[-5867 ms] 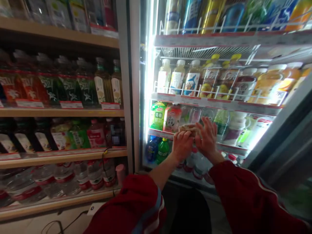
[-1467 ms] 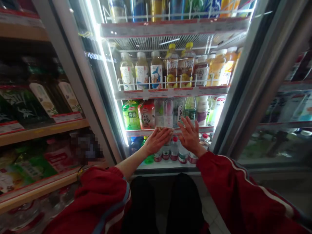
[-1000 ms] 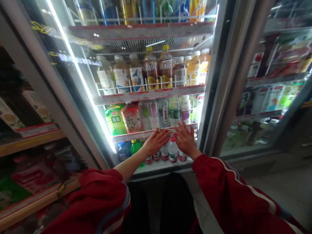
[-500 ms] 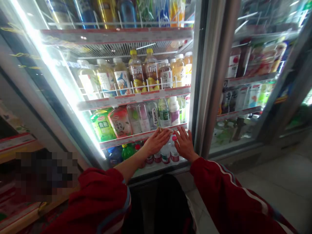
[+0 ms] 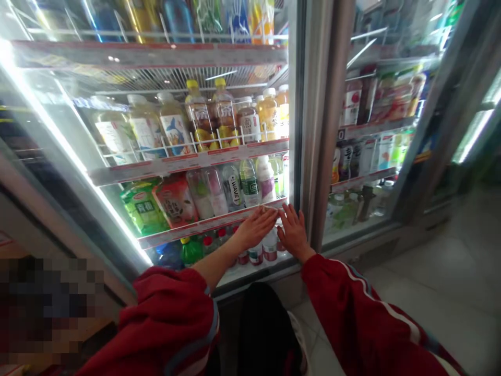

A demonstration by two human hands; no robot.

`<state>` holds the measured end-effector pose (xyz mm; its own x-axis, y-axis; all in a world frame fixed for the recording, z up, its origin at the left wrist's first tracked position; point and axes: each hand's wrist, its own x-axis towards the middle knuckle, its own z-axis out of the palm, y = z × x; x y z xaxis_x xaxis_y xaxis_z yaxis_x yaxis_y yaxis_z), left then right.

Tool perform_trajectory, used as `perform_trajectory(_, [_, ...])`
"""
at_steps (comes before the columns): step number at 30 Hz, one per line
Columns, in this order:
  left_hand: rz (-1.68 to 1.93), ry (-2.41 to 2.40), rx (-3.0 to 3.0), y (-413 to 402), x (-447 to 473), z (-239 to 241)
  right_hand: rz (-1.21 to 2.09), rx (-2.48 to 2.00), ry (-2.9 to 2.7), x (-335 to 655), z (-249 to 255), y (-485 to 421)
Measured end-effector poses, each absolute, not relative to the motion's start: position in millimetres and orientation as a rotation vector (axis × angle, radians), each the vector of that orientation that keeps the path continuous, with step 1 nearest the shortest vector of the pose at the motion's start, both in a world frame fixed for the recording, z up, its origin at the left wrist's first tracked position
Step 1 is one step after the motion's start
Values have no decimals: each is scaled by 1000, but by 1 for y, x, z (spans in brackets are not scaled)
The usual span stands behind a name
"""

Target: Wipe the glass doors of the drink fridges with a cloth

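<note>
My left hand (image 5: 259, 227) lies with its fingers stretched out together against the price strip (image 5: 203, 225) on the front edge of a lower fridge shelf. A small pale bit shows at its fingertips; I cannot tell what it is. Close beside it on the right, my right hand (image 5: 293, 232) has its fingers apart, the tips at the right end of the same strip. Just above the hands stand a green-labelled water bottle (image 5: 249, 184) and a purple-labelled bottle (image 5: 266, 180). Below them are bottles with red labels (image 5: 270, 250), partly hidden by my hands.
A metal door frame (image 5: 319, 130) rises right of my hands, with another glass-fronted fridge section beyond it. A bright light strip (image 5: 78, 159) runs down the left side. Higher up is a shelf of tea bottles (image 5: 199, 117). My knee (image 5: 262, 329) is below; tiled floor (image 5: 371, 308) lies right.
The view has turned slightly right, so the fridge appears further left. Both hands stay at the right end of the strip and are now closer together.
</note>
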<state>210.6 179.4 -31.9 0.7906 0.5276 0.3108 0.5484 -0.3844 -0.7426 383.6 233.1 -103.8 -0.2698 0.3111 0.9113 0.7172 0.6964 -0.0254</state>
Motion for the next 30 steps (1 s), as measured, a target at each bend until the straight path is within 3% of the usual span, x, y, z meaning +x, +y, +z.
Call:
perform_trajectory(7, [-133,-895,-2058,200,240,-10,-462,-785,-1798,394,-98,232])
perform_trajectory(15, [-47,-763,-2112,209,247,-35,-463,-790,-1726,406,-101,234])
perform_trajectory(23, [-220,-820,-1996,233,266,20,-477,-829,-1745,419,-103,234])
perform_trajectory(30, [-113,-816,-2064,219,257,28,-448,-853,-1759,419,-106,235])
